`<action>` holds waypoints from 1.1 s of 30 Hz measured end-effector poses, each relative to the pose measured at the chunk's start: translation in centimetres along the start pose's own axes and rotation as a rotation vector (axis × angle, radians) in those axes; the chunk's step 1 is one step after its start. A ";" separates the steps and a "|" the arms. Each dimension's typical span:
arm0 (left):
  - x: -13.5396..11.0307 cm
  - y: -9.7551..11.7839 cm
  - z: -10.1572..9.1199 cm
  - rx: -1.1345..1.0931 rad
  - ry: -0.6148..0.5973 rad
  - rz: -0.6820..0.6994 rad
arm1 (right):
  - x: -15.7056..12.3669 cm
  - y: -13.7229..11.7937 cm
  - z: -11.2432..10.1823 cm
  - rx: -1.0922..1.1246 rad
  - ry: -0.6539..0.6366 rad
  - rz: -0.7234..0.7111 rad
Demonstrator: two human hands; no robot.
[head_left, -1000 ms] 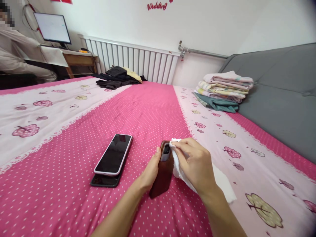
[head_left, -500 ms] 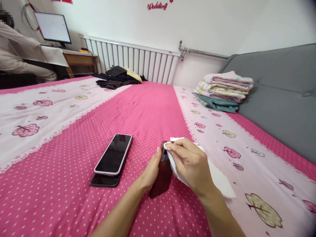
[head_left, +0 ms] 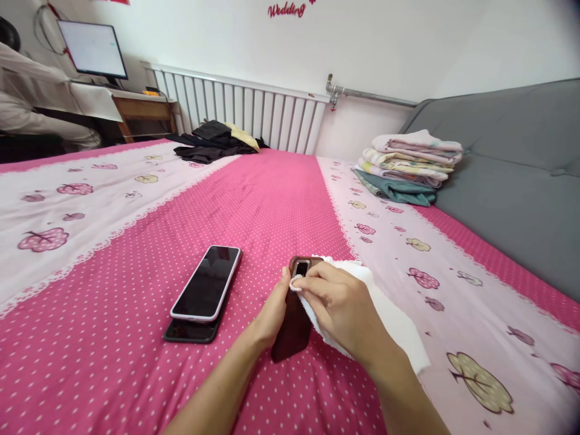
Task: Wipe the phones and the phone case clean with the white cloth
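My left hand (head_left: pixel 272 314) grips a phone in a dark brown case (head_left: pixel 292 329), back side up, tilted just above the pink dotted bedspread (head_left: pixel 113 362). My right hand (head_left: pixel 339 308) pinches a white cloth (head_left: pixel 394 317) and presses it against the phone's camera end. Left of my hands lie two more phones, stacked: a pink-edged phone (head_left: pixel 206 283) with a black screen on top of a black phone (head_left: pixel 188 331).
Folded blankets (head_left: pixel 410 166) are piled at the far right by a grey sofa back (head_left: pixel 512 175). Dark clothes (head_left: pixel 212 142) lie near the white radiator (head_left: pixel 244 112). A person's sleeve (head_left: pixel 22 103) shows at a desk with a monitor (head_left: pixel 93 51), far left.
My right hand with the cloth has slid left across the top of the brown phone, covering its camera area. The left hand holds the phone in about the same place.
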State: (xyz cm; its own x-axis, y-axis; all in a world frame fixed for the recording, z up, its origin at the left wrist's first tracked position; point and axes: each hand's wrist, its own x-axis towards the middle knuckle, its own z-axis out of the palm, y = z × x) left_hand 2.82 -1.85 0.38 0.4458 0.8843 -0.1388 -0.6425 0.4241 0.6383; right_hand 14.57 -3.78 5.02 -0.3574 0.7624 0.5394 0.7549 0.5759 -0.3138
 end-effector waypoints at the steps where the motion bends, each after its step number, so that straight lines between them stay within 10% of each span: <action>1: 0.0 0.0 -0.1 -0.005 0.002 -0.008 | 0.0 -0.1 0.0 0.004 -0.021 0.003; 16: 0.1 0.2 0.0 0.016 0.007 -0.006 | -0.3 0.4 -0.8 -0.163 -0.180 0.164; 33: 0.6 -0.8 -1.3 0.084 -0.069 0.057 | 0.1 0.7 0.1 -0.046 0.259 0.220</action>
State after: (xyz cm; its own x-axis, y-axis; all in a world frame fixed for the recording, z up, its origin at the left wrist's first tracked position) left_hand 2.78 -1.41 -1.16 0.4535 0.8899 -0.0495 -0.6152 0.3528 0.7050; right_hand 15.01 -3.22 4.76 -0.0359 0.7631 0.6453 0.8245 0.3875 -0.4124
